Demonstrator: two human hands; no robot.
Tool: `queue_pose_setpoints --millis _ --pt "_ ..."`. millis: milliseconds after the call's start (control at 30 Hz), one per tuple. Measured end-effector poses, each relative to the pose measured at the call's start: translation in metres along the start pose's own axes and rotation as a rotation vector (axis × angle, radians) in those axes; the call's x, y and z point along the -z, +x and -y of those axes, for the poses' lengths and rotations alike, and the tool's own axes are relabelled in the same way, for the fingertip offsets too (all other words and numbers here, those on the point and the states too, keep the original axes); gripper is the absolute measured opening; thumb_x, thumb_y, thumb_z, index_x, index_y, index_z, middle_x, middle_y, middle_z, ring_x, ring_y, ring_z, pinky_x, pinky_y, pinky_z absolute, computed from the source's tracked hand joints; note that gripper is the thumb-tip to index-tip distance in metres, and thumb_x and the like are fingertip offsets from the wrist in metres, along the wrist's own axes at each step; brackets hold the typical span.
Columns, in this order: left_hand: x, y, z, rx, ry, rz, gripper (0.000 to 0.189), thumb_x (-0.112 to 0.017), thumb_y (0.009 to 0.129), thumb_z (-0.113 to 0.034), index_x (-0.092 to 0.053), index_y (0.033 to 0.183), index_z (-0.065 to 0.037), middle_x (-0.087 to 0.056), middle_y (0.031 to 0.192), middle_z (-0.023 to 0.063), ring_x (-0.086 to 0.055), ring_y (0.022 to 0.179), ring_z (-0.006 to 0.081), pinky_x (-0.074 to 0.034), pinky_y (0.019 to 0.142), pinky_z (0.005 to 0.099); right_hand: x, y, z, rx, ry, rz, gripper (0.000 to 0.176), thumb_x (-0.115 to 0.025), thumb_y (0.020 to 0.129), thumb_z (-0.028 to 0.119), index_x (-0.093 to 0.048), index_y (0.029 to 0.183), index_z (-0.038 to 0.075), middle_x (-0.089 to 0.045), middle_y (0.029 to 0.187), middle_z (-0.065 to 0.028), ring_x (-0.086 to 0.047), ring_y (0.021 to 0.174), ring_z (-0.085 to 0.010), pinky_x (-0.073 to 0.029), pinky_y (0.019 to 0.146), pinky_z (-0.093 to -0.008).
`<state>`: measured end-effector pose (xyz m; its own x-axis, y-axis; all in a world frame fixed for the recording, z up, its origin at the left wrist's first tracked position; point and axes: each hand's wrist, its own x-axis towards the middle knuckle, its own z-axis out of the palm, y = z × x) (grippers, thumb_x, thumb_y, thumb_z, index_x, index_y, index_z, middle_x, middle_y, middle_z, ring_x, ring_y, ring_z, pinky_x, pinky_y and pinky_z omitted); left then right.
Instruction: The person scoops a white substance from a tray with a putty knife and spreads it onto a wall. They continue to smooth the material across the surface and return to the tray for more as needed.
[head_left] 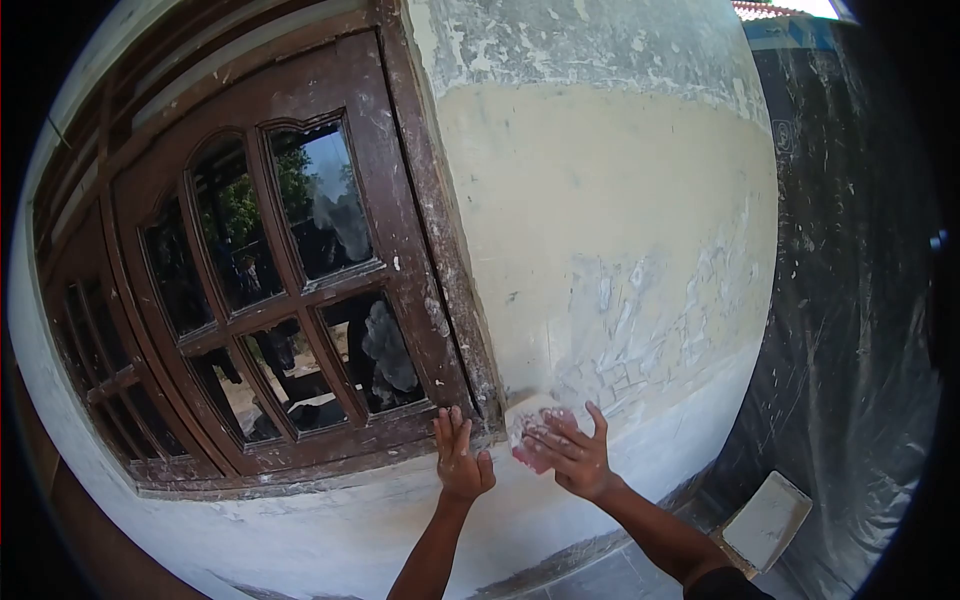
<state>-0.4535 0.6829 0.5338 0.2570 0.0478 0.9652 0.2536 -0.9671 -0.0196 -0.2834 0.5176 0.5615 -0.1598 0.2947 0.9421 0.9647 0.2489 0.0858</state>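
Note:
My right hand (572, 452) presses a reddish, white-smeared flat block (538, 456) against the wall (600, 200), just right of the window's lower corner; the block's exact kind is unclear. My left hand (462, 458) holds nothing and rests with its fingers up against the bottom of the brown wooden window frame (400, 432). Around the right hand the wall is cream with rough white patches and flaking, grey and mottled higher up.
Dark plastic sheeting (840, 300) hangs along the right side. On the grey tiled floor (625, 578) at the lower right lies a pale rectangular, white-coated container or board (768, 522). Window panes (320, 200) reflect trees and sky.

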Motion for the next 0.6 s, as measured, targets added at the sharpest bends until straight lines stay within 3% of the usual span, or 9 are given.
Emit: queue_pose_setpoints --millis 100,167,233,367,433,467,533,600 --pt "0.005 0.001 -0.002 0.018 0.024 0.029 0.053 -0.043 0.098 -0.027 -0.041 0.135 0.011 -0.039 0.149 0.0367 -0.029 0.143 0.0563 -0.019 0.117 0.0651 0.015 0.116 -0.033 0.082 -0.104 -0.224 0.049 -0.062 0.082 -0.001 -0.071 0.124 0.02 -0.07 0.125 0.0003 -0.06 0.126 -0.0207 -0.021 0.118 -0.057" --pt "0.006 0.003 -0.004 0.045 0.04 0.031 0.053 -0.043 0.098 -0.028 -0.042 0.134 0.011 -0.039 0.149 0.0365 -0.029 0.143 0.0563 -0.02 0.117 0.0648 0.008 0.144 -0.054 0.097 -0.096 -0.269 0.051 -0.06 0.079 -0.007 -0.071 0.123 0.017 -0.07 0.125 -0.0046 -0.06 0.127 -0.026 -0.02 0.117 -0.0564" --pt "0.006 0.004 -0.006 0.089 0.061 0.032 0.053 -0.044 0.098 -0.028 -0.043 0.133 0.012 -0.039 0.149 0.036 -0.029 0.143 0.0558 -0.02 0.117 0.0641 -0.01 0.119 -0.07 0.078 -0.113 -0.235 0.049 -0.061 0.079 -0.006 -0.072 0.121 0.016 -0.07 0.125 -0.0037 -0.059 0.129 -0.0254 -0.021 0.117 -0.0569" --pt "0.003 0.007 -0.006 0.087 0.076 0.016 0.054 -0.045 0.096 -0.027 -0.044 0.132 0.013 -0.04 0.149 0.0358 -0.029 0.143 0.0553 -0.021 0.117 0.0641 -0.038 -0.05 -0.066 0.021 0.002 0.137 0.049 -0.066 0.078 0.0 -0.072 0.118 0.026 -0.068 0.129 0.0069 -0.055 0.132 -0.0148 -0.02 0.12 -0.0596" --pt "0.001 0.005 -0.007 0.06 0.095 0.004 0.056 -0.046 0.095 -0.028 -0.045 0.132 0.014 -0.041 0.148 0.0359 -0.029 0.143 0.055 -0.021 0.117 0.0638 -0.029 -0.124 -0.05 -0.002 -0.05 0.341 0.046 -0.066 0.078 0.002 -0.073 0.115 0.027 -0.067 0.131 0.0081 -0.056 0.13 -0.0145 -0.021 0.119 -0.0594" --pt "0.001 0.003 -0.008 0.059 0.097 0.004 0.056 -0.046 0.095 -0.028 -0.045 0.132 0.014 -0.041 0.148 0.0359 -0.029 0.143 0.055 -0.021 0.117 0.0638 -0.023 -0.142 -0.045 -0.012 -0.025 0.344 0.046 -0.066 0.078 0.002 -0.073 0.115 0.027 -0.068 0.129 0.0081 -0.057 0.129 -0.0146 -0.021 0.119 -0.0593" --pt "0.0 0.006 -0.007 0.059 0.107 0.028 0.056 -0.043 0.098 -0.03 -0.039 0.137 0.01 -0.037 0.15 0.0369 -0.026 0.144 0.0551 -0.018 0.118 0.0635 -0.004 -0.125 -0.046 -0.044 0.067 0.317 0.046 -0.065 0.076 0.0 -0.073 0.114 0.026 -0.07 0.125 0.0064 -0.062 0.123 -0.0159 -0.023 0.118 -0.0586" --pt "-0.002 0.009 -0.008 0.067 0.139 0.026 0.057 -0.045 0.097 -0.029 -0.04 0.137 0.012 -0.039 0.149 0.0368 -0.027 0.144 0.0552 -0.02 0.117 0.0637 0.021 -0.042 -0.058 0.029 0.06 0.125 0.047 -0.065 0.076 -0.001 -0.073 0.116 0.022 -0.072 0.122 0.0036 -0.064 0.121 -0.0177 -0.023 0.117 -0.0578"
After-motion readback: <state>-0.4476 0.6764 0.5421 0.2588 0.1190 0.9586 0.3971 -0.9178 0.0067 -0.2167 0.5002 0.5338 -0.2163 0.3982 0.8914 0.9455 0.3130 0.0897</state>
